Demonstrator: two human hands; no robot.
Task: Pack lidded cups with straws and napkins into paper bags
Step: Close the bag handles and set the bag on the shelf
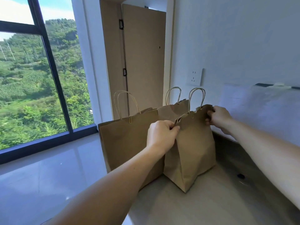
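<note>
Surface: you're working at a pale countertop (211, 205), w/ a darker wood-grain strip (243, 159) running along its R side.
Front: brown paper bag (191, 151) is standing upright on it.
L: bigger paper bag (126, 143) is standing just beside, touching it.
Back: third bag (168, 112) is sitting behind both, base hidden.
R strip: dark round thing (241, 176) is lying there, too blurry to ID.

Big dark-framed window (32, 78) on the left, daylight coming in, green wooded hillside and some sky outside. Tan door (144, 62) with black hinges (121, 24) straight ahead, white wall (235, 38) to the right with a white socket (195, 77). Floor (40, 176) is glossy pale tile, and the table (211, 200) is light-topped.
</note>
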